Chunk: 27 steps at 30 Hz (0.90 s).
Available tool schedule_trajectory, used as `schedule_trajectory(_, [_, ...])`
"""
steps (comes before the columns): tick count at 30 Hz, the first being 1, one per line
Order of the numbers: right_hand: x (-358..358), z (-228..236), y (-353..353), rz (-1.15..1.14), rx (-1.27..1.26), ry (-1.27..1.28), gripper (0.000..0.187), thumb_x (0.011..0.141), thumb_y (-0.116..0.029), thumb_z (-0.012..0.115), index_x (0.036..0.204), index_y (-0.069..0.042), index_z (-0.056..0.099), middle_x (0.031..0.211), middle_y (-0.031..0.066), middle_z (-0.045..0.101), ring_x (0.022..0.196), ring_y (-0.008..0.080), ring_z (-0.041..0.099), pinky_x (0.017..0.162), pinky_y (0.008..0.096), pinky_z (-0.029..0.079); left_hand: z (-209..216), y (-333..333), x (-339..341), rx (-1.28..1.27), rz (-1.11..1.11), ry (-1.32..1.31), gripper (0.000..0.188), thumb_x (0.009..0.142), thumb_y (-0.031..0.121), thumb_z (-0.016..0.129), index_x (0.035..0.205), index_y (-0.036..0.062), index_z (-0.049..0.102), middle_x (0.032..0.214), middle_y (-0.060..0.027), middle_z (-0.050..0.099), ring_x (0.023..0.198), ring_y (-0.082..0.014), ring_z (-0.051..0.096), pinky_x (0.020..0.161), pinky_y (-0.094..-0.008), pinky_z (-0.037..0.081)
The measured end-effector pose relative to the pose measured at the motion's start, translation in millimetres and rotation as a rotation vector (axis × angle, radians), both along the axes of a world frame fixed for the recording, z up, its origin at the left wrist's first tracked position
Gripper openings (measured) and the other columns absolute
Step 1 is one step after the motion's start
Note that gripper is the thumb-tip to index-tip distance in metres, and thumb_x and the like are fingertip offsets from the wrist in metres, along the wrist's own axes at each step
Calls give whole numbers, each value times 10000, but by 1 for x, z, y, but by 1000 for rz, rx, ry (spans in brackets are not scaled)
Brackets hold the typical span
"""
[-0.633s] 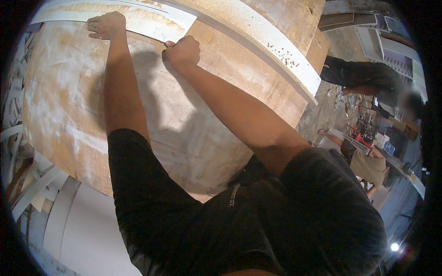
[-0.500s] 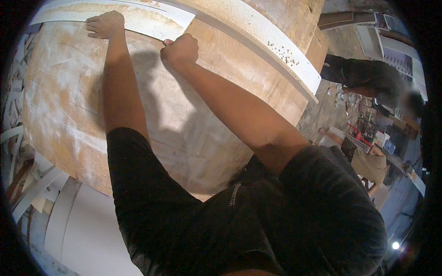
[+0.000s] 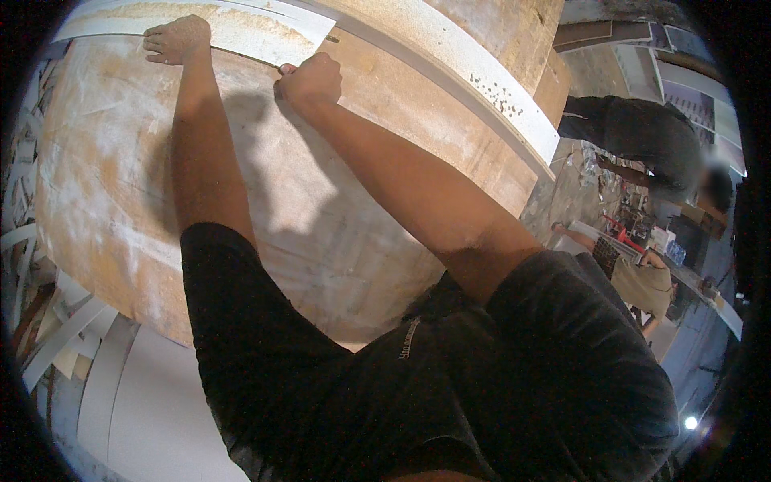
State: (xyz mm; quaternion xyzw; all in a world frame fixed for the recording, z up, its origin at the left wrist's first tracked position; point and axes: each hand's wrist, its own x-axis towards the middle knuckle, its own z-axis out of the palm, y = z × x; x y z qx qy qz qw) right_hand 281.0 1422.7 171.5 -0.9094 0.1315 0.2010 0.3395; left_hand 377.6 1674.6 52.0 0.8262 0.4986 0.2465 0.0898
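Note:
My left hand (image 3: 181, 40) lies flat on the near edge of a long white board (image 3: 249, 26), fingers stretched to the left. The board has brownish dust strewn along it and rests on a large wooden tabletop (image 3: 161, 145). At the board's right end my right hand (image 3: 312, 80) is closed like a fist, thumb side against the near edge. A small dark bit shows just past that end, beyond the knuckles. What the right fingers hold is hidden.
A long raised white strip (image 3: 482, 84) with small dark crumbs runs along the far side. Offcuts (image 3: 68, 337) and a white panel (image 3: 165, 394) lie at the lower left. At the right are a person in dark clothes (image 3: 642, 140) and another in tan (image 3: 642, 285), near cluttered tools.
Both hands and the board's right end have shifted slightly left in view. The dark bit past the board's end now shows. The person in dark clothes has moved an arm.

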Motion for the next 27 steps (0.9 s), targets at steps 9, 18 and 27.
schedule_trajectory(9, [7,-5,8,13,31,33,330,811,-225,780,926,66,675,970,249,690,932,360,696,776,413,566,-2,7,7,-6,-8,0,871,847,365,545,1448,-165,203,1493,-275,330,1416,-338,295,1174,-466,156])
schedule_trajectory(18, [6,-19,28,-52,-8,-48,339,767,-265,814,774,44,675,893,220,707,846,309,718,711,404,573,2,25,6,29,13,122,823,892,369,496,1452,-158,200,1488,-272,336,1399,-346,313,1166,-493,196])
schedule_trajectory(27, [8,-33,37,-39,9,-87,292,761,-231,810,782,33,687,880,213,712,843,309,720,705,410,568,4,34,7,71,60,91,826,859,366,536,1439,-148,253,1456,-234,401,1335,-296,382,1112,-418,258])
